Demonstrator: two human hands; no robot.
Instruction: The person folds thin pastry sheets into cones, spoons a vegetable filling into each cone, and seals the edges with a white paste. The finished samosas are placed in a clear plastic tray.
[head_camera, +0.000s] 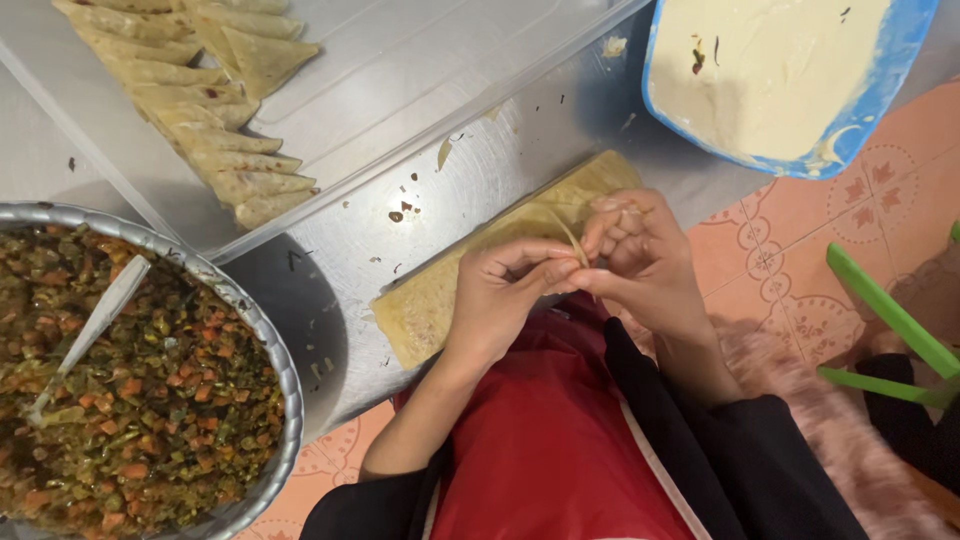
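Note:
My left hand (505, 290) and my right hand (640, 255) meet over a stack of long pale pastry strips (420, 305) lying on a metal tabletop (340, 250). Both hands pinch one thin pastry strip (572, 240) between their fingertips, lifting its edge off the stack. The far end of the stack shows beyond my right hand. Much of the held strip is hidden by my fingers.
A large metal bowl (285, 380) of chopped vegetable filling with a spoon (95, 325) sits at the left. Folded triangular pastries (215, 130) line a clear plastic tray (400, 70). A blue bowl (880, 90) of white paste is top right. A green chair frame (890, 320) stands right.

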